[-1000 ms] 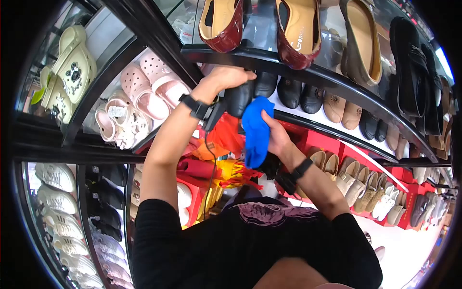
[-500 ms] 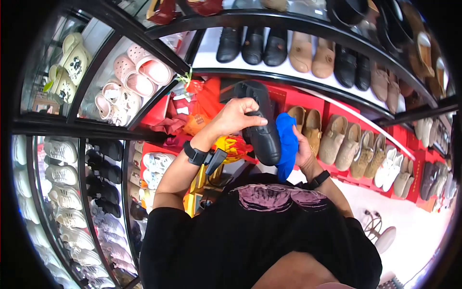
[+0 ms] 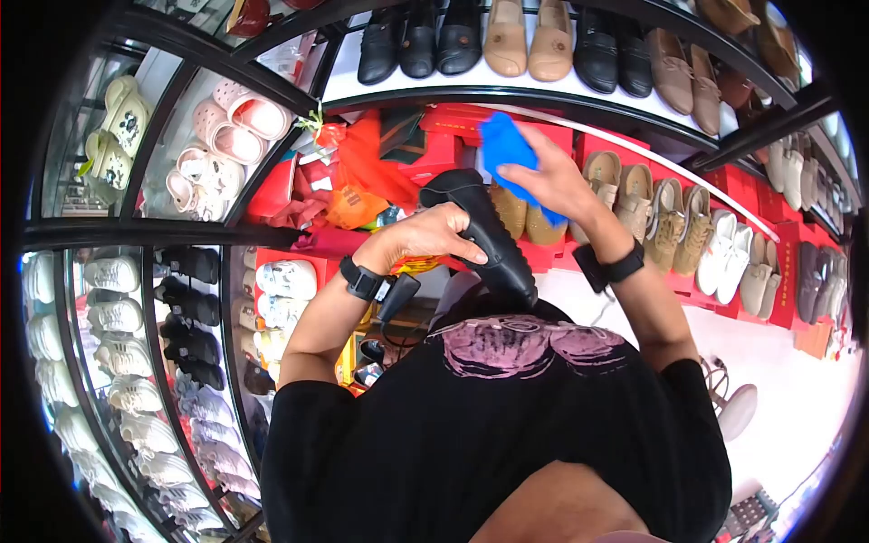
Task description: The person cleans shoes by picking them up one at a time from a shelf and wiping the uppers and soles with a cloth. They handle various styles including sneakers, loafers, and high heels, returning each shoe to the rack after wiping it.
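Note:
My left hand (image 3: 429, 237) grips a black shoe (image 3: 489, 240) near its middle, in front of my chest. The shoe is tilted, with one end pointing down to the right against my dark shirt. Up and to the right of it, my right hand (image 3: 554, 176) holds a blue cloth (image 3: 509, 152), thumb on one side and fingers on the other. The cloth and the shoe are apart.
Pairs of black and tan shoes (image 3: 507, 38) line a white shelf ahead. Brown shoes (image 3: 665, 222) stand on red boxes (image 3: 566, 252) at the right. White sneakers (image 3: 124, 356) fill racks at the left. Pink clogs (image 3: 237, 127) sit behind black frame bars (image 3: 163, 233).
My right hand has moved up with the blue cloth, away from the shoe's side. The shoe has tilted and turned in my left hand. The view has shifted somewhat.

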The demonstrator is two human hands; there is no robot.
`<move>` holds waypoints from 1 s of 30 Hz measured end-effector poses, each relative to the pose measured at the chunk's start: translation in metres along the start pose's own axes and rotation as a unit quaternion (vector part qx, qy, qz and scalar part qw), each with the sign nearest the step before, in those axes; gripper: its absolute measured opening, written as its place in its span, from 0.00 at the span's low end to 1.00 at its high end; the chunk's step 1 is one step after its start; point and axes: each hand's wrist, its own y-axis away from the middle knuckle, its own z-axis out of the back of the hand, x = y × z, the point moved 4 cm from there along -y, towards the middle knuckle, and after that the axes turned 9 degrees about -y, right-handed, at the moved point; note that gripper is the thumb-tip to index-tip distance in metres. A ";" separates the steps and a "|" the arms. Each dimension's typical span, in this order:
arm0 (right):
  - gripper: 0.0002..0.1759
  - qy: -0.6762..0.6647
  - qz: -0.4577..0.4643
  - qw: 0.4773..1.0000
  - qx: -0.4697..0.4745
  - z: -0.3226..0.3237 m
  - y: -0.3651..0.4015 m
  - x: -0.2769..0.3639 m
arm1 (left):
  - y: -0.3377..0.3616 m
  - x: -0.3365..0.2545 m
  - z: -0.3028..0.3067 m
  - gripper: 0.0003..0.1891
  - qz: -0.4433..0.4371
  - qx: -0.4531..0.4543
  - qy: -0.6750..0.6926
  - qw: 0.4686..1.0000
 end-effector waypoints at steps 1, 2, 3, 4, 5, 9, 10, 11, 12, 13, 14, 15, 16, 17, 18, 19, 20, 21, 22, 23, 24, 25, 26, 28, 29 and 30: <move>0.32 0.137 0.091 0.986 0.005 -0.004 -0.007 0.031 | -0.004 -0.002 -0.003 0.12 -0.005 0.001 -0.048 0.999; 0.32 0.216 0.143 0.965 0.030 -0.013 -0.010 0.043 | -0.008 -0.001 -0.006 0.12 -0.007 0.000 -0.051 0.999; 0.31 0.292 0.196 0.935 0.054 -0.020 -0.012 0.051 | -0.011 -0.003 -0.010 0.11 -0.024 -0.005 -0.054 0.998; 0.31 0.292 0.198 0.934 0.054 -0.019 -0.010 0.055 | -0.012 -0.005 -0.013 0.10 -0.041 -0.010 -0.055 0.998; 0.30 0.324 0.188 0.923 0.086 -0.023 -0.003 0.057 | -0.010 -0.004 -0.016 0.10 -0.041 -0.011 -0.054 0.998; 0.32 0.341 0.125 0.913 0.188 -0.022 0.035 0.049 | -0.007 0.009 -0.021 0.08 -0.066 -0.089 0.034 0.993; 0.31 0.326 0.119 0.923 0.167 -0.021 0.047 0.046 | -0.007 0.017 -0.017 0.09 -0.039 -0.122 0.048 0.991; 0.31 0.326 0.117 0.922 0.171 -0.018 0.057 0.047 | -0.007 0.024 -0.016 0.09 -0.011 -0.154 0.061 0.986; 0.30 0.375 0.101 0.903 0.182 -0.013 0.065 0.047 | -0.006 0.026 -0.014 0.09 -0.050 -0.223 0.112 0.967; 0.30 0.423 0.087 0.881 0.191 -0.009 0.072 0.046 | -0.007 0.039 -0.009 0.09 0.007 -0.266 0.114 0.957; 0.29 0.452 0.084 0.869 0.183 -0.006 0.078 0.045 | -0.009 0.045 -0.007 0.09 -0.014 -0.301 0.178 0.937; 0.29 0.454 0.085 0.868 0.182 -0.005 0.084 0.039 | -0.010 0.046 -0.004 0.08 -0.035 -0.333 0.239 0.912; 0.30 0.430 0.054 0.887 0.161 -0.003 0.089 0.028 | -0.008 0.037 -0.004 0.10 -0.039 -0.318 0.303 0.897; 0.32 0.406 0.023 0.903 0.138 0.000 0.092 0.019 | -0.009 0.028 -0.003 0.10 -0.043 -0.315 0.302 0.899; 0.32 0.360 -0.031 0.928 0.094 0.001 0.090 0.016 | -0.012 0.020 -0.002 0.10 -0.085 -0.308 0.400 0.859; 0.32 0.365 -0.031 0.926 0.089 0.000 0.086 0.010 | -0.016 0.014 -0.001 0.11 -0.126 -0.296 0.493 0.809; 0.32 0.310 -0.007 0.950 -0.034 0.008 0.080 0.007 | -0.023 0.015 -0.002 0.12 -0.149 -0.293 0.512 0.794; 0.33 0.249 0.019 0.956 -0.155 0.017 0.075 0.010 | -0.027 0.004 -0.004 0.12 -0.162 -0.297 0.539 0.771; 0.33 0.195 0.004 0.961 -0.198 0.025 0.072 0.013 | -0.032 0.004 -0.006 0.14 -0.162 -0.304 0.550 0.761; 0.33 0.196 0.006 0.960 -0.201 0.030 0.065 0.017 | -0.037 0.005 -0.007 0.16 -0.162 -0.311 0.560 0.751; 0.33 0.221 0.030 0.945 -0.238 0.036 0.059 0.022 | -0.040 0.000 -0.009 0.16 -0.162 -0.308 0.558 0.753; 0.33 0.247 0.051 0.928 -0.275 0.041 0.054 0.024 | -0.043 -0.006 -0.012 0.18 -0.172 -0.289 0.577 0.745; 0.34 0.299 0.056 0.911 -0.279 0.042 0.047 0.023 | -0.047 -0.011 -0.016 0.19 -0.180 -0.269 0.595 0.735; 0.34 0.349 0.027 0.904 -0.244 0.040 0.039 0.021 | -0.054 -0.020 -0.026 0.21 -0.185 -0.251 0.595 0.740; 0.34 0.395 0.003 0.896 -0.203 0.035 0.033 0.021 | -0.057 -0.023 -0.028 0.23 -0.193 -0.240 0.595 0.742; 0.35 0.417 0.003 0.893 -0.170 0.026 0.031 0.025 | -0.061 -0.022 -0.030 0.29 -0.192 -0.238 0.576 0.758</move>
